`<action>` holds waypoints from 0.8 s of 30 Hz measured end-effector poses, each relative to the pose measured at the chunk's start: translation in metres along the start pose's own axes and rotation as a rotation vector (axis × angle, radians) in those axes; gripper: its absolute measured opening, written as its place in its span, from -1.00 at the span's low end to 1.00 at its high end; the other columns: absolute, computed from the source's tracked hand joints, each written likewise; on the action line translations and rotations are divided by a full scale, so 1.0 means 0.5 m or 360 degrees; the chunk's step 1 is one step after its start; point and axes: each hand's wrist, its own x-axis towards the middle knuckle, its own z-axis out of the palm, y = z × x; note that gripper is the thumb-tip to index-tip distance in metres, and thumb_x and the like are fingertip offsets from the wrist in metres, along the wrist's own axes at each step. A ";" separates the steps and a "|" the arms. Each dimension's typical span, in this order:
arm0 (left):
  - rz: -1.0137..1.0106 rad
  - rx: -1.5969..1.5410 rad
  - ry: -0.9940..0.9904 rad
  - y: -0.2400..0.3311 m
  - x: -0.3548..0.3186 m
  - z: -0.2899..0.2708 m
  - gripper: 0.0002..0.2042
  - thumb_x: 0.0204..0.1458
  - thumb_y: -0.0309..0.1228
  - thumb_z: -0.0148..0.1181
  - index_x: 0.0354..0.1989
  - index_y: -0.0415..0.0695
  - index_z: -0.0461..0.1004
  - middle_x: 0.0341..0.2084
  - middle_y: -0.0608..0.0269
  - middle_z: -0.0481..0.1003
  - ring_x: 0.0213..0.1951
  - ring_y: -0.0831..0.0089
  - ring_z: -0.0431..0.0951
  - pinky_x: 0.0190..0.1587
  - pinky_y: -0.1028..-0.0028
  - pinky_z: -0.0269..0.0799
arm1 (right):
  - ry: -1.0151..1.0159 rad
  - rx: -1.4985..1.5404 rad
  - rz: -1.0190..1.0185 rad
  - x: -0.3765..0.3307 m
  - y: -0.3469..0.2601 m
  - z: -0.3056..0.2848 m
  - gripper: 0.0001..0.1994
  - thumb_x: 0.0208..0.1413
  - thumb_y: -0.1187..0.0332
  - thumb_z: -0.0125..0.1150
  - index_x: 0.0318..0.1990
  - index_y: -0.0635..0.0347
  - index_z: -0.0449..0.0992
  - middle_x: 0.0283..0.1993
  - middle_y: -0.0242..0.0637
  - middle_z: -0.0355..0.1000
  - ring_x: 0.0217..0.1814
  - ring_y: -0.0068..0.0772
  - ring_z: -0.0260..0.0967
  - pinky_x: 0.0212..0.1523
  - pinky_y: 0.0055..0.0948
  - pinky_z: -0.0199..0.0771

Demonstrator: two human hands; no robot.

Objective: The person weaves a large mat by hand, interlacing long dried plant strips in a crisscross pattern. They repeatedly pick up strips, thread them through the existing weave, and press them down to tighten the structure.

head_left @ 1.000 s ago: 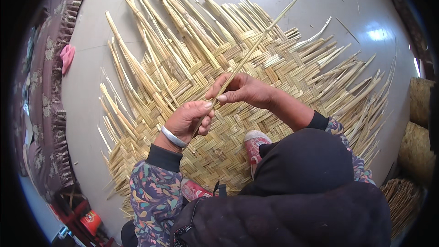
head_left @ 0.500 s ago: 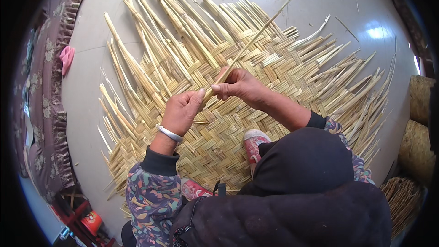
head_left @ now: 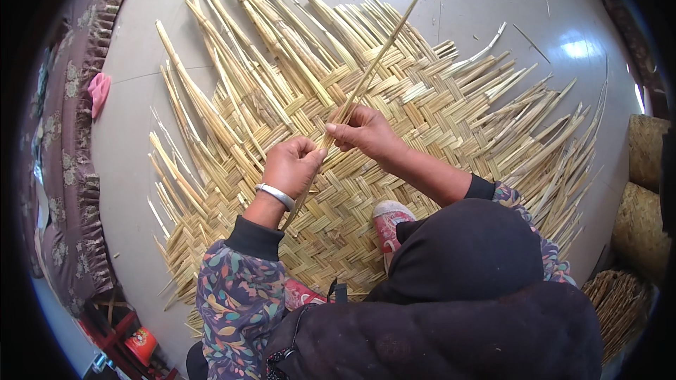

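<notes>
A long, thin reed strip (head_left: 386,46) runs slantwise between my hands, its far end reaching past the top edge of the view. My left hand (head_left: 290,167) is closed, pinching the strip between thumb and fingers, and a short tail of it hangs below that hand. Just beyond and to the right, my right hand (head_left: 362,137) also pinches the strip. Under both hands spreads a woven reed mat (head_left: 352,204) in a zigzag pattern, its unwoven reed ends fanning out around the far and side edges.
My shoes (head_left: 389,229) rest on the mat. A patterned cloth cover (head_left: 70,155) with a pink cloth (head_left: 99,94) hangs at the left. A red container (head_left: 141,345) stands lower left. Rolled woven mats (head_left: 642,229) and a reed bundle (head_left: 616,309) lie at the right.
The strip has swung steeper, its far end moving left and away. My left hand has shifted slightly right and nearer, and a tail of the strip now shows below it.
</notes>
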 end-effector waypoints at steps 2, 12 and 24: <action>-0.0044 0.0018 -0.0066 -0.004 0.005 -0.007 -0.84 -0.04 -0.38 0.22 -0.54 -0.21 0.47 -0.70 0.35 0.44 -0.64 0.62 0.39 -0.55 0.54 0.33 | 0.0029 0.0072 0.0031 0.006 -0.002 -0.011 -0.86 0.06 0.38 0.20 -0.27 0.23 0.47 -0.49 -0.44 0.40 -0.49 -0.66 0.30 -0.49 -0.62 0.35; -0.0202 0.0070 -0.0265 -0.011 0.004 -0.014 -0.79 -0.04 -0.33 0.26 -0.57 -0.20 0.47 -0.69 0.33 0.47 -0.63 0.61 0.43 -0.56 0.56 0.34 | 0.0155 -0.0072 0.0134 0.034 -0.001 -0.041 -0.81 0.10 0.30 0.18 -0.27 0.24 0.49 -0.44 -0.33 0.46 -0.45 -0.58 0.42 -0.40 -0.60 0.48; -0.0399 -0.0328 -0.0563 -0.051 -0.017 -0.108 -0.79 0.05 -0.29 0.19 -0.39 -0.22 0.51 -0.56 0.32 0.52 -0.51 0.61 0.48 -0.40 0.60 0.41 | 0.0143 0.0084 0.0018 0.053 -0.064 -0.093 -0.82 0.12 0.25 0.15 -0.21 0.12 0.49 -0.36 -0.38 0.49 -0.32 -0.54 0.47 -0.26 -0.57 0.46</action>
